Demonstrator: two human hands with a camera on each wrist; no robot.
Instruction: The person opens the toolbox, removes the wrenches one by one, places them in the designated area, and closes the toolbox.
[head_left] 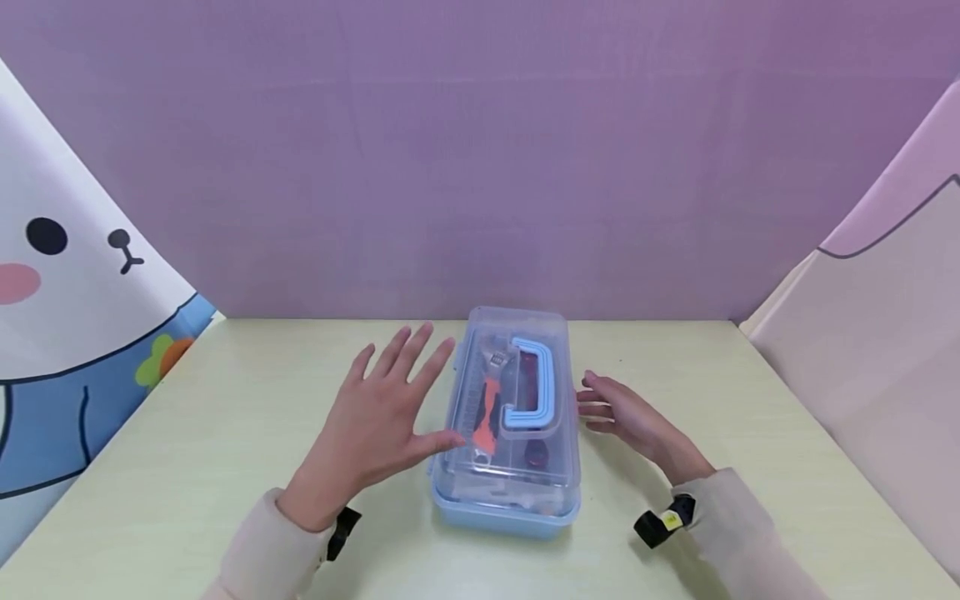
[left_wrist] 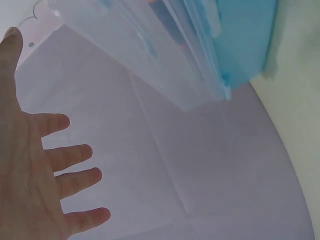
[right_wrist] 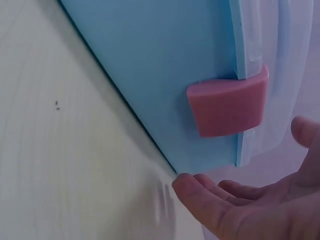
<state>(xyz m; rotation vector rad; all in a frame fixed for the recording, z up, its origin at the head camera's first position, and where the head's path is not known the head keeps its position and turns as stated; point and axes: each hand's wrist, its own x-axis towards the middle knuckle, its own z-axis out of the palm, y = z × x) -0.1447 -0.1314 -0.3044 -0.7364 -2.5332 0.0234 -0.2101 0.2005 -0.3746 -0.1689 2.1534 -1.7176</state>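
A plastic toolbox [head_left: 517,492] with a light blue base and clear lid stands on the table. Its blue handle [head_left: 546,383] lies flat on the lid. Through the lid shows an adjustable wrench [head_left: 489,404] with an orange-red grip. My left hand [head_left: 367,421] is spread wide beside the box's left side; the left wrist view shows the palm [left_wrist: 25,175] apart from it. At the right side, my right hand [head_left: 633,415] holds nothing, its fingers slightly bent. A pink latch [right_wrist: 227,105] sits close to its fingertips; whether they touch the box I cannot tell.
The pale wooden table [head_left: 255,400] carries the box. A purple cloth wall [head_left: 465,167] rises behind its back edge. Printed cloth panels stand on both sides, the left panel [head_left: 82,333] with a cartoon animal. Black straps circle both wrists.
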